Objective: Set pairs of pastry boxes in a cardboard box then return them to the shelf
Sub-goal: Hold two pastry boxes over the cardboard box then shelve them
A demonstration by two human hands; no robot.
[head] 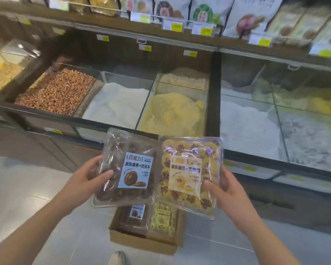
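Observation:
My left hand [92, 174] grips the left edge of a clear box of brown chocolate pastries [126, 169] with a blue label. My right hand [224, 185] grips the right edge of a clear box of yellow pastries with red centres [187, 175]. Both boxes are held side by side in the air, edges touching, above the floor. Below them a cardboard box [141, 242] stands on the floor, and inside it lie another brown pastry box [134, 217] and another yellow pastry box [163, 220], partly hidden by the held pair.
Glass-covered bulk bins [172, 109] of peanuts, white and yellow flours run across in front of me. A shelf of bagged goods [208, 12] with price tags hangs above. Grey floor tiles [27, 188] spread to the left; my shoe tip [116, 258] shows at the bottom edge.

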